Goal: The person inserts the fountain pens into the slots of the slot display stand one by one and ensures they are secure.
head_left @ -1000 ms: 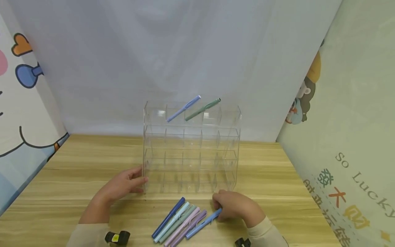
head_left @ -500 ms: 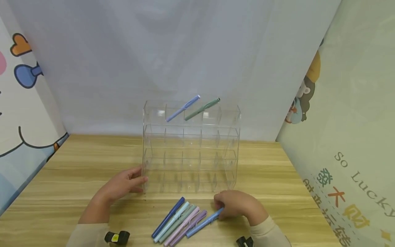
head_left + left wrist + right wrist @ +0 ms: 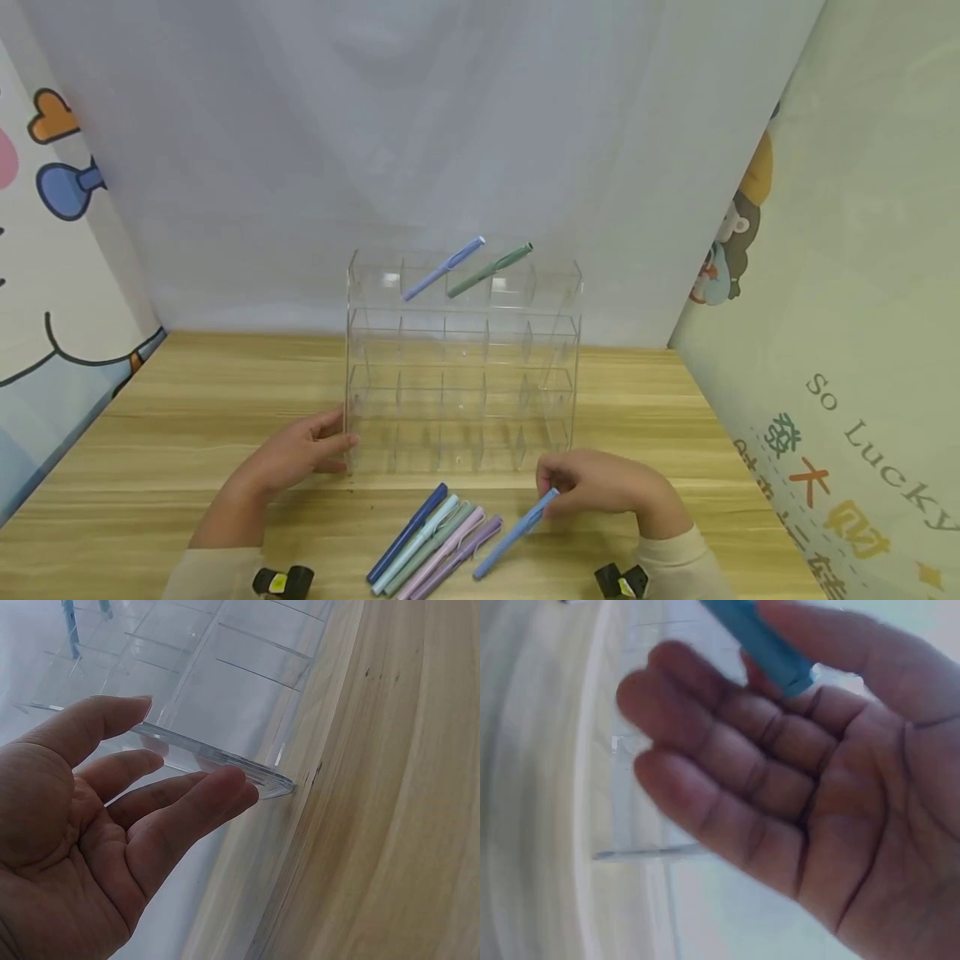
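A clear acrylic pen rack (image 3: pixel 463 332) with tiered compartments stands upright on the table. My left hand (image 3: pixel 300 450) holds its lower left side; in the left wrist view, thumb and fingers lie on opposite sides of the panel edge (image 3: pixel 217 754). My right hand (image 3: pixel 600 483) pinches one end of a blue pen (image 3: pixel 513 537) in front of the rack's right side. In the right wrist view this pen (image 3: pixel 761 645) sits between thumb and index finger, the other fingers loosely bent. A periwinkle pen (image 3: pixel 444 268) and a green pen (image 3: pixel 491 270) lean in the top tier.
Several pens lie side by side before the rack: dark blue (image 3: pixel 407 533), pale cyan (image 3: pixel 415 546), grey-green (image 3: pixel 431 548), pink (image 3: pixel 442 554) and purple (image 3: pixel 459 557). The wooden table (image 3: pixel 187 400) ends at a pale curtain (image 3: pixel 262 167) behind, with printed panels at both sides.
My right hand has moved right, drawing the blue pen away from the row and tilting it more upright. My left hand stays on the rack.
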A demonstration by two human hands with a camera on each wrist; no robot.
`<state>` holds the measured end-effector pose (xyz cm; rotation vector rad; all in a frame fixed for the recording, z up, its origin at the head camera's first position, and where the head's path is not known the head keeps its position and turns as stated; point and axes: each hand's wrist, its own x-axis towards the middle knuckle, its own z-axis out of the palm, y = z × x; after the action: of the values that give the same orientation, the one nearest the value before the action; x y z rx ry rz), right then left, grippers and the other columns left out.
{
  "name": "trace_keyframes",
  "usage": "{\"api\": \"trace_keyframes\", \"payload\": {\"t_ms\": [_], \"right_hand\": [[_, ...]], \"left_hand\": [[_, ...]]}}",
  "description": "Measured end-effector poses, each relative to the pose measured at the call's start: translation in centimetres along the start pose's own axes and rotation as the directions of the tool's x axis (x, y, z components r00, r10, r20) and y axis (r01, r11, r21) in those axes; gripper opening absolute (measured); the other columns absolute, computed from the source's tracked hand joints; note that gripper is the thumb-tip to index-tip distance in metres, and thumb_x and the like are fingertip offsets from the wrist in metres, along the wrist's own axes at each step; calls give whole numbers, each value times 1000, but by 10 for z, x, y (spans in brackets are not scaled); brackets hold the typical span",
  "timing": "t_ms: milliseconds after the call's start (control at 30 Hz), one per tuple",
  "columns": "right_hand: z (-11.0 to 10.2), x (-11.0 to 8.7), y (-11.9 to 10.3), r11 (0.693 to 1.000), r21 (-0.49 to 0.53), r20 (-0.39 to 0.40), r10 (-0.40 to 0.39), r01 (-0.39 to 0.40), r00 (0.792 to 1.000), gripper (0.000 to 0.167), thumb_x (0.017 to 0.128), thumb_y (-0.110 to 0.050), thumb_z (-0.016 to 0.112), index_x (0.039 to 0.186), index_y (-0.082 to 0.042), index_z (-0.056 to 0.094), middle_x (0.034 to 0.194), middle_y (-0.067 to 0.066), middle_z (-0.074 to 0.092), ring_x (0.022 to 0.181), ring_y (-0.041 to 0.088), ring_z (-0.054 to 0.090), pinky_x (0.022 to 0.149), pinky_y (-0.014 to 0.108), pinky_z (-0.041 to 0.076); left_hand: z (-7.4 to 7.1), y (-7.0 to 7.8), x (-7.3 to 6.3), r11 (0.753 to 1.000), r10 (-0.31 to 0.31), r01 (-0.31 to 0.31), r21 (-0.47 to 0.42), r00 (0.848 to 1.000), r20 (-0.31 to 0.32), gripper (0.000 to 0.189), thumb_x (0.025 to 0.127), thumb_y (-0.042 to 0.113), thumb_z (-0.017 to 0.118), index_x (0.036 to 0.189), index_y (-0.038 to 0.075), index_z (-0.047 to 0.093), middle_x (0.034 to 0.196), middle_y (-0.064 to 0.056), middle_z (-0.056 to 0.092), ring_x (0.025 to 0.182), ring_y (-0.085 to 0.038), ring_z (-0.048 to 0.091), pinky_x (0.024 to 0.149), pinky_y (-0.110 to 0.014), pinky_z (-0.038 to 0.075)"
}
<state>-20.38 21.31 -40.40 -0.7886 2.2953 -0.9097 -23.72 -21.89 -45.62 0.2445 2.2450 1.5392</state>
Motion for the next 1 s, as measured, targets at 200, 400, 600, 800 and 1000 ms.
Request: {"api": "trace_keyframes", "payload": {"t_ms": [200,400,600,800,1000], "right_hand": [[-12,-11,-1,968,215,7,-130,126,991,11,95,-15,65,101,-7,61,97,7,70,85,9,65,74,24,54],[-19,-20,-3,873,401,-66,-274,277,959,12,97,-1,57,107,4,53,115,27,65,107,24,67,91,34,57],[-25,-25,-3,750,442,-286,-402,492,870,16,98,11,46,114,10,49,114,25,67,109,34,67,92,43,57],[-30,-25,0,673,394,-539,-383,626,751,21,99,13,40,118,8,48,111,15,71,102,30,71,84,41,60],[-36,-25,3,667,367,-706,-255,649,661,20,102,7,42,120,4,49,110,11,72,99,27,72,82,41,60]], "left_hand": [[0,1,0,1000,8,-8,0,1000,8,80,99,41,58,158,7,17,155,-31,26,104,-31,69,102,-52,49],[0,0,-1,1000,-3,3,-7,1000,1,78,98,40,59,158,9,20,156,-28,27,105,-31,69,102,-51,49],[0,2,-1,1000,0,0,-4,1000,2,77,98,40,59,157,9,20,156,-28,28,105,-30,69,103,-53,48],[0,1,-1,1000,15,-14,-11,1000,18,79,98,40,59,157,6,18,156,-29,27,106,-32,68,102,-53,48],[0,2,-3,999,23,-22,-23,1000,17,78,98,39,59,157,6,19,156,-28,27,107,-33,68,100,-51,50]]}}
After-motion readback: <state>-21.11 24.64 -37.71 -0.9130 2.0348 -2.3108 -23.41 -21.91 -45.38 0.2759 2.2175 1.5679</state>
